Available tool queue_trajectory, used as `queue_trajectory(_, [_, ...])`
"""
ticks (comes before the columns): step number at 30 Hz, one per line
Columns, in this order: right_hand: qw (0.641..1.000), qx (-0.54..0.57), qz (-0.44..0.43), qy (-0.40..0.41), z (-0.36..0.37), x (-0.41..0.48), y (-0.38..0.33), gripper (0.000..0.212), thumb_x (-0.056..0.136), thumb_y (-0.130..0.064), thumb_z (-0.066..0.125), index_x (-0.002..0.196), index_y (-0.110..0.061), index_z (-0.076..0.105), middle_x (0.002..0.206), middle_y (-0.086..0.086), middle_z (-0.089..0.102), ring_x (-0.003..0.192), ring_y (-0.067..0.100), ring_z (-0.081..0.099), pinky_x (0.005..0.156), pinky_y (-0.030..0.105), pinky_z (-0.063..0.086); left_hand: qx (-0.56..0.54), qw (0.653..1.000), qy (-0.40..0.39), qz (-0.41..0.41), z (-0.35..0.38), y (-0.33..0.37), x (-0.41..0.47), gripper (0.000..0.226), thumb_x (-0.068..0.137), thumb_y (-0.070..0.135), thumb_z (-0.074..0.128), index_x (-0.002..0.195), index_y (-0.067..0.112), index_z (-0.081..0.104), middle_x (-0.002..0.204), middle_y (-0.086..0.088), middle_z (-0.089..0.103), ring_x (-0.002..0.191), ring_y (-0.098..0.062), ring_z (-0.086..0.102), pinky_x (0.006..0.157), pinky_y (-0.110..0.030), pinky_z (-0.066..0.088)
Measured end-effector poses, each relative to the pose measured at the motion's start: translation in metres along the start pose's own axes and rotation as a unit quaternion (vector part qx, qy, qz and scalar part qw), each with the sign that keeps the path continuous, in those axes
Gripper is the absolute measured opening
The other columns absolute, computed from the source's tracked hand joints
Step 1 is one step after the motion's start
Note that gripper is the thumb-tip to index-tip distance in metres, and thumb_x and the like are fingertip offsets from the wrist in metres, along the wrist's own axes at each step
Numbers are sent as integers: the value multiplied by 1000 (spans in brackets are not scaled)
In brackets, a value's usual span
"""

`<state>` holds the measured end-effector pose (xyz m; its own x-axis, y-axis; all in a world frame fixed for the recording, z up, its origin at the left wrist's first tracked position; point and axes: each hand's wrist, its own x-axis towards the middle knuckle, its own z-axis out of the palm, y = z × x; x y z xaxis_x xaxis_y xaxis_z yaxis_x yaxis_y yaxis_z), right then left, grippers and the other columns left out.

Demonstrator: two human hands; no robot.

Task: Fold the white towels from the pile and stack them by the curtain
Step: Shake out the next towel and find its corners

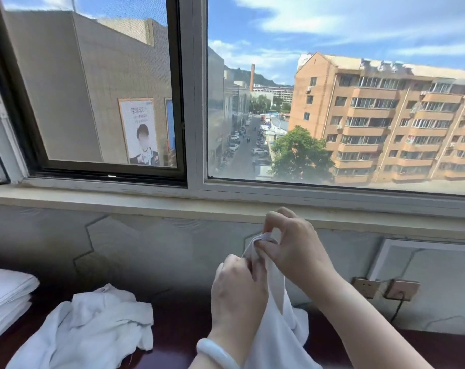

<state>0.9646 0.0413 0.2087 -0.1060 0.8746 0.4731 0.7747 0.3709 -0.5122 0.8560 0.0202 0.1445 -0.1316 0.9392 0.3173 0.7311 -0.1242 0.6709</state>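
Both my hands hold one white towel [278, 326] up in front of the window sill. My left hand [238, 291] grips its upper edge in a fist, a white bangle on the wrist. My right hand [292, 243] pinches a corner of the same towel just above. The rest of the towel hangs down to the dark table. A crumpled pile of white towels [93, 331] lies on the table at lower left. A stack of folded white towels [5, 296] sits at the far left edge.
The dark red-brown table [178, 320] runs along a grey wall under a wide window sill [146, 206]. Two wall sockets [383, 288] with a plugged black cable are at the right, just behind my right forearm.
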Motion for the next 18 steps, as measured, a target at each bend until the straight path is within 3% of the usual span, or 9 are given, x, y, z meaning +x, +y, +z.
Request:
queue_trajectory(3, [999,29,36,-1,-7,1,2,20,79,-19,70,69,-23,53,71,-7,63,59,8,49,56,28,41,14,999,-4,-35,-8,8,12,27,99,31,37,85,13,52,91,-2,49,98,-23,55,83,-31,45])
queue_trajectory(8, [992,75,74,76,-30,2,9,27,80,-16,73,67,-20,50,58,-7,59,54,19,54,55,33,45,105,986,-118,-49,3,-5,9,23,88,6,38,103,6,56,81,0,35,111,-25,55,92,-30,47])
queue_trajectory(12, [976,145,81,143,-64,7,17,22,81,-6,73,70,-12,55,48,-1,58,41,15,59,48,27,46,48,973,-186,-131,17,-39,1,7,87,12,41,91,13,47,84,4,47,100,-24,62,75,-25,46])
queue_trajectory(15, [956,189,81,208,-95,4,39,16,81,-1,71,73,-6,58,53,6,64,50,17,65,54,24,50,5,984,-138,-114,4,-62,9,7,87,17,48,80,16,49,85,4,56,79,-19,57,66,-26,44])
queue_trajectory(18, [930,245,77,264,-121,-17,71,16,84,4,68,74,-6,59,61,3,69,57,19,68,65,27,57,-26,999,-26,20,-24,-68,22,24,88,7,56,79,28,61,84,12,55,78,-12,57,67,-21,43])
